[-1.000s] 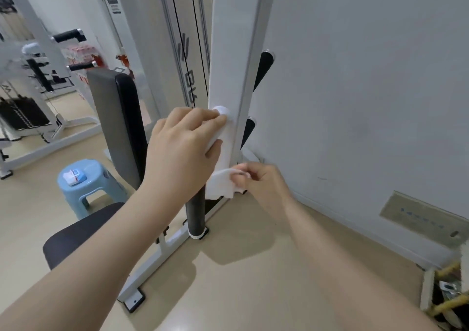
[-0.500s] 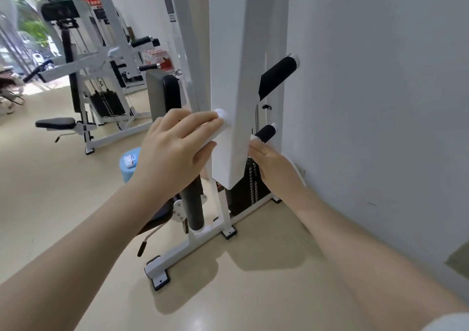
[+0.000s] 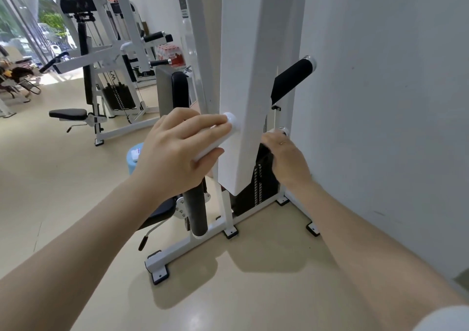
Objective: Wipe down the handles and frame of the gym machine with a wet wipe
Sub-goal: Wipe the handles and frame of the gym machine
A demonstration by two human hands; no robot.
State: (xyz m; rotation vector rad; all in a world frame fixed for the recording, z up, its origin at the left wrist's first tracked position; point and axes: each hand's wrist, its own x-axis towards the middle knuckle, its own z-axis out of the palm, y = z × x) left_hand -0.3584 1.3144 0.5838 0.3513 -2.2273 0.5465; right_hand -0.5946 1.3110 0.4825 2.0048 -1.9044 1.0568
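The gym machine's white frame post [image 3: 248,77] hangs in front of me, with a white peg [image 3: 232,121] sticking out of its left face. My left hand [image 3: 175,153] is shut around that peg. My right hand [image 3: 286,160] reaches behind the post and grips the lower black handle, whose chrome end cap [image 3: 283,130] shows past my fingers. A bit of the white wet wipe [image 3: 272,131] shows under my fingertips, pressed on that handle. Most of the wipe is hidden. The upper black handle [image 3: 291,79] juts out bare above.
A grey wall [image 3: 380,102] runs close on the right. Below the post stand the black weight stack [image 3: 256,186], a black roller pad [image 3: 198,211] and the white base rail [image 3: 177,252]. A blue stool [image 3: 133,160] is behind my left hand. Another white machine [image 3: 101,77] stands far left.
My right hand has carried the wipe from the post's lower edge up behind it onto the lower black handle. My left hand has kept its grip on the peg.
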